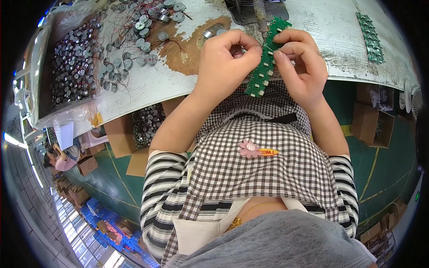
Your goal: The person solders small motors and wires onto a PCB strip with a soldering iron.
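A long green circuit board strip (263,67) stands tilted at the edge of the worn white workbench (339,31). My right hand (299,60) grips the strip from the right, thumb and fingers closed around its middle. My left hand (228,56) pinches a thin wire and a small round metal part against the strip's upper half; the part is mostly hidden by my fingers. Both hands touch near the board's top.
Many small round metal parts with wires (143,27) lie scattered on the bench's left, and a tray (71,62) holds more. Another green board strip (371,31) lies at the right. Cardboard boxes (371,125) sit on the green floor. A person (60,158) sits far left.
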A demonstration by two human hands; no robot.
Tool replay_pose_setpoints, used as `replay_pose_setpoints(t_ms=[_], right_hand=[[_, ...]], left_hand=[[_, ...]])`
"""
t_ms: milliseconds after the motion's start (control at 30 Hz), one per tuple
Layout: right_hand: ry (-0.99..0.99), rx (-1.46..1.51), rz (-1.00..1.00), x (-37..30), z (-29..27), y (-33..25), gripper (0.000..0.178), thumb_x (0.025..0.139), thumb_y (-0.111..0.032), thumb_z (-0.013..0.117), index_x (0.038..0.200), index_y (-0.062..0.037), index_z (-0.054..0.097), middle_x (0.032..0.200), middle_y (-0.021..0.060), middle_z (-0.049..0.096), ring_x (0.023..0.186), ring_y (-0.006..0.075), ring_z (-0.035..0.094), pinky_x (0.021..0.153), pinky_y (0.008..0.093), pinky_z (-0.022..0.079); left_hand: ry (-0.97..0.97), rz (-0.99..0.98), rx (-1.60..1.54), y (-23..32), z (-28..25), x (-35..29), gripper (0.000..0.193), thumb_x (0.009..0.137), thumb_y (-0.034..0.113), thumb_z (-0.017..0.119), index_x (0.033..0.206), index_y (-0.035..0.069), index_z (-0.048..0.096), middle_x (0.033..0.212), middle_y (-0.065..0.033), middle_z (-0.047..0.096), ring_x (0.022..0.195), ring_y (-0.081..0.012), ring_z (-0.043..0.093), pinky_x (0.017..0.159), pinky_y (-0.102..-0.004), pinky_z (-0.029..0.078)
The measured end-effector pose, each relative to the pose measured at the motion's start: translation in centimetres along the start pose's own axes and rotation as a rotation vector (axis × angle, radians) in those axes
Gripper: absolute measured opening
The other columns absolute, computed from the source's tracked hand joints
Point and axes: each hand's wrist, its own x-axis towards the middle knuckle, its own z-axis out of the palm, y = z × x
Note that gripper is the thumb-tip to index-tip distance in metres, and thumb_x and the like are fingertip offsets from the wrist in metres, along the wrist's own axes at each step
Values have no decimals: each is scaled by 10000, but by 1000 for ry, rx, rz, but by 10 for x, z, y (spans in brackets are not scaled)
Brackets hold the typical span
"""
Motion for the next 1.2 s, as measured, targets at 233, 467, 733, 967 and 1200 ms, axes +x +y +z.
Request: replay_pose_setpoints(t_ms=[233, 467, 733, 967, 1200], right_hand=[[-40, -70, 35, 3, -1, -2, 69, 804, 62, 631, 856, 48, 587, 1049, 160, 579, 711, 111, 576, 601, 195, 477], [18, -59, -13, 4, 1, 0, 79, 783, 46, 659, 822, 40, 591, 998, 146, 608, 619, 92, 601, 523, 191, 481], [17, 93, 88, -3, 1, -3, 105, 798, 30, 650, 834, 47, 552, 1031, 156, 594, 640, 85, 583, 568, 186, 477], [-49, 22, 109, 4, 0, -4, 92, 834, 79, 597, 918, 51, 570, 1128, 140, 532, 834, 77, 525, 671, 180, 440], [-17, 52, 119, -4, 3, -5, 72, 797, 45, 630, 837, 36, 571, 1058, 145, 581, 675, 97, 604, 582, 202, 504]], left_hand=[[84, 21, -78, -3, 6, 6, 78, 720, 52, 652, 744, -19, 628, 656, 5, 600, 569, -26, 481, 516, -194, 395], [96, 80, -36, -2, 10, 2, 58, 717, 42, 647, 731, -11, 626, 651, 4, 606, 558, -24, 482, 499, -193, 393], [75, 94, 44, -7, 10, -1, 57, 748, 37, 644, 763, -15, 626, 716, -13, 626, 599, -31, 508, 533, -193, 412], [142, 128, -25, -2, 12, 6, 71, 701, 43, 650, 711, -18, 615, 624, -1, 589, 538, -32, 468, 488, -205, 379], [112, 56, 28, -5, 9, -6, 53, 713, 31, 641, 735, -13, 621, 647, 4, 593, 543, -23, 457, 491, -195, 370]])
